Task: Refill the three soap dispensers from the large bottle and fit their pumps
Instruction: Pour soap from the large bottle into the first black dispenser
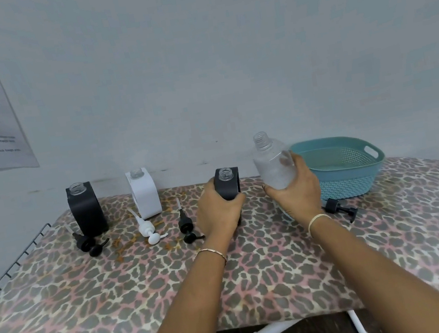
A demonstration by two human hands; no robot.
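A black dispenser is gripped by the left hand, fingers wrapped round it, left of the blue basket. The big clear bottle is held by the right hand, fingers curled round it, just beside the basket. A white dispenser is stood farther left of it

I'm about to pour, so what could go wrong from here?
The black square dispenser in the left hand has a narrow neck, so liquid from the large clear plastic bottle in the right hand may spill onto the leopard-print cover. That wrist could also knock the black pump lying beside it.
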